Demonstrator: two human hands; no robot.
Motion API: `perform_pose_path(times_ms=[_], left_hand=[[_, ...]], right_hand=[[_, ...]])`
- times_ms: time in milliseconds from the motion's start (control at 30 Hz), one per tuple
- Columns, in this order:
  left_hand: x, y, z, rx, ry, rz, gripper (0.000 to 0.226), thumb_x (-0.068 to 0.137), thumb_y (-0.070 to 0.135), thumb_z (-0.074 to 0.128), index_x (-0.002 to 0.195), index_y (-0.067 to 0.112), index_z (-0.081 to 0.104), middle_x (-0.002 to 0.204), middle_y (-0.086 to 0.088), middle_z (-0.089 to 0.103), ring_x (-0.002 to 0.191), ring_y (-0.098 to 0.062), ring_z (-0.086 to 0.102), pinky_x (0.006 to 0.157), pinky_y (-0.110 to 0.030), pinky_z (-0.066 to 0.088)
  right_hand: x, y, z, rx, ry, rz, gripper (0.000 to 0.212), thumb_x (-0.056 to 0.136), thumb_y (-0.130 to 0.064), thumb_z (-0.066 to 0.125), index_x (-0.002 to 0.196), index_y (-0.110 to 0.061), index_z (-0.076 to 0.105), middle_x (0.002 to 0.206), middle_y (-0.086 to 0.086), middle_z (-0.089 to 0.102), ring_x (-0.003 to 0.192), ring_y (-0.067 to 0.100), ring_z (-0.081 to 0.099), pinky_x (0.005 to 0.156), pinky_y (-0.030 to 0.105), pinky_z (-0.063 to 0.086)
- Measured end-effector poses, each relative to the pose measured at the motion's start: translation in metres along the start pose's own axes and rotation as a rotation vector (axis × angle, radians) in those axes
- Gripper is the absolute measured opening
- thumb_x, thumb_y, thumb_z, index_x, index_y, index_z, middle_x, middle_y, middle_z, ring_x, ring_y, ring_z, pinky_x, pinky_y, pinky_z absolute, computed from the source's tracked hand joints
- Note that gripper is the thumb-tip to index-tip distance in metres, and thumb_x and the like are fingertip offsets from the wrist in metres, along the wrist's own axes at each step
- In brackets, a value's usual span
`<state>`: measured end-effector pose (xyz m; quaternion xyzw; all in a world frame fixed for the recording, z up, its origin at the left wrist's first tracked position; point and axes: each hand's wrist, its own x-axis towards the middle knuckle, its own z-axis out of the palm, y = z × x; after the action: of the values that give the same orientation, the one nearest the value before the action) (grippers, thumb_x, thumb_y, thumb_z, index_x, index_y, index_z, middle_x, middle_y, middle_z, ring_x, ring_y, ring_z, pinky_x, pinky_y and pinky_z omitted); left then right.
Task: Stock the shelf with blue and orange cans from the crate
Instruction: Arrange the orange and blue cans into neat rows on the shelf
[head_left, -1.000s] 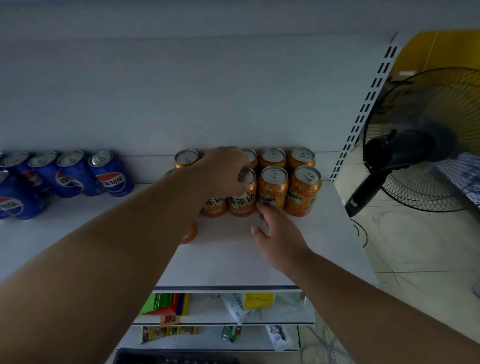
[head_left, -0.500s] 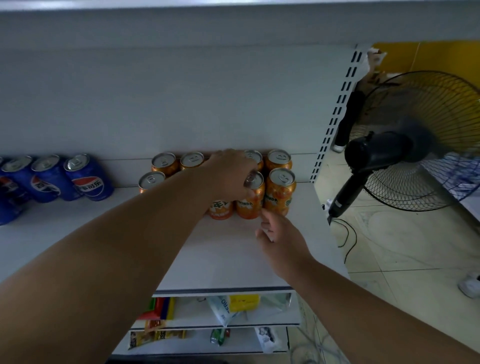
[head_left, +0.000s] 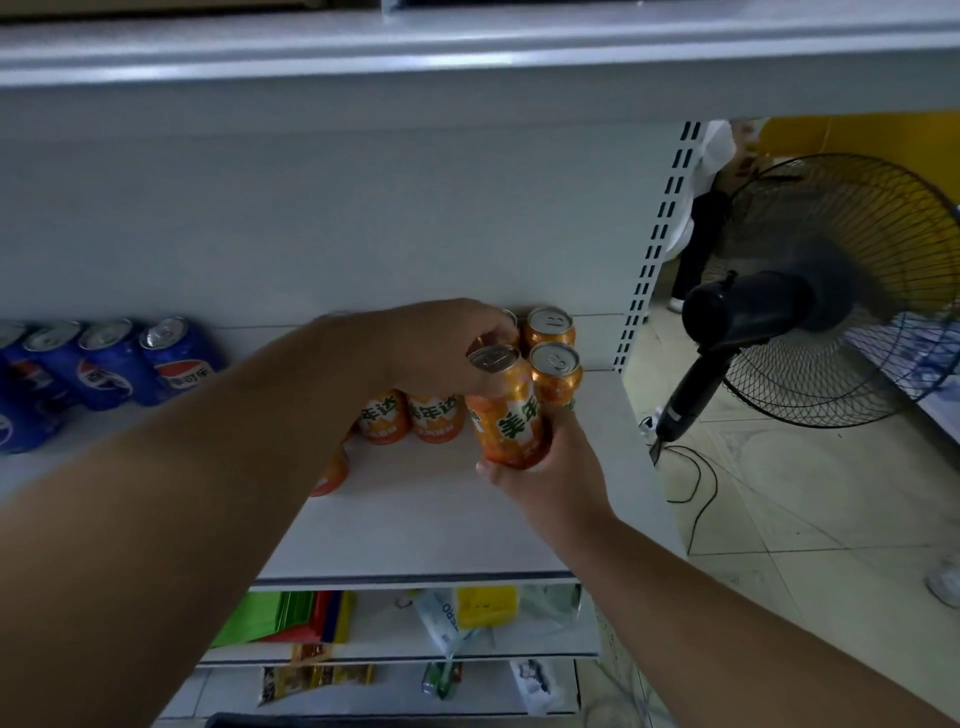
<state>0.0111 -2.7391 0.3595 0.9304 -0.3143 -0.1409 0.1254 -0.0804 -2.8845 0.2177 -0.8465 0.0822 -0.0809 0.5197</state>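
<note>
The right hand (head_left: 550, 467) wraps an orange can (head_left: 506, 410), raised and tilted at the shelf (head_left: 441, 530) front among the orange cans. The left hand (head_left: 441, 348) curls over neighbouring tops; whether it grips 1 is hidden. Nudging the packed row could topple cans.

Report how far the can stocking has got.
Done: blue cans and orange cans stand in rows on the shelf. In hand: right hand grips one orange can, left hand touches its top. Left: unknown, the crate is out of view.
</note>
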Motion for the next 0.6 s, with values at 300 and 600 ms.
perform_pose_path(times_ms=[300, 600], left_hand=[[0.012, -0.001, 0.010, 0.137, -0.003, -0.211, 0.048, 0.088, 0.059, 0.060, 0.097, 0.014, 0.070, 0.092, -0.007, 0.069, 0.081, -0.021, 0.065, 0.068, -0.036, 0.052], [0.029, -0.008, 0.017, 0.129, 0.112, -0.040, 0.038, 0.081, 0.035, 0.075, 0.110, 0.011, 0.068, 0.104, -0.008, 0.064, 0.094, -0.025, 0.061, 0.083, -0.044, 0.052]], right_hand=[[-0.007, 0.001, 0.021, -0.068, 0.086, 0.027, 0.073, 0.059, -0.039, 0.090, 0.114, -0.029, 0.044, 0.109, -0.009, 0.054, 0.097, 0.010, 0.057, 0.076, 0.025, 0.047], [0.007, 0.007, 0.017, -0.140, 0.037, 0.017, 0.036, 0.086, -0.032, 0.071, 0.117, -0.022, 0.054, 0.112, -0.007, 0.054, 0.103, 0.011, 0.055, 0.078, 0.025, 0.043]])
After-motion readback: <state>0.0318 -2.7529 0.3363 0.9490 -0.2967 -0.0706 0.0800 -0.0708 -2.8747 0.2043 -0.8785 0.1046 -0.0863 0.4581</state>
